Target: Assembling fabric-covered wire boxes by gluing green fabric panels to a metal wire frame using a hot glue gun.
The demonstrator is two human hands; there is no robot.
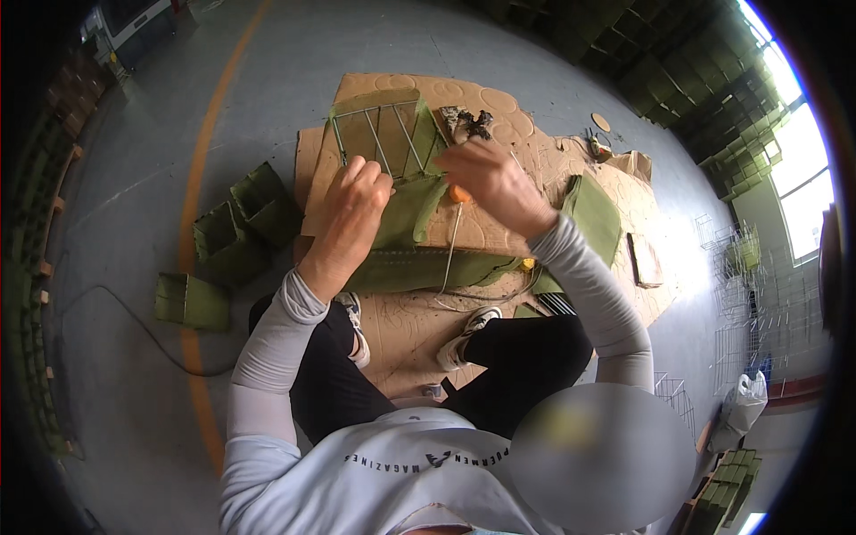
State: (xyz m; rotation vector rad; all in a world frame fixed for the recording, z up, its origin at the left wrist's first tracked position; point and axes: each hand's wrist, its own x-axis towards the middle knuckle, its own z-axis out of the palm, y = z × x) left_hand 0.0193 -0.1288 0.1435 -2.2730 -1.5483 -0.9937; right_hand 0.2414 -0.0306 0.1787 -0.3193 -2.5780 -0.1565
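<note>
On the cardboard-covered work surface in front of me lies a wire frame (378,141) with green fabric (403,212) around it. My left hand (350,214) is closed at the frame's near left corner, its fingers curled on the wire and fabric edge. Over the fabric's right edge is my right hand (496,181), bent at the wrist; its fingers are blurred and their grip is unclear. Just below it shows a small orange object (459,193), with a pale cord (453,241) running from it toward me.
Several green open boxes (207,301) stand on the floor at left. More green fabric (590,214) lies to the right. Dark scraps (473,123) sit on the far cardboard. A black cable (134,312) crosses the floor. Wire frames (744,294) are piled at far right.
</note>
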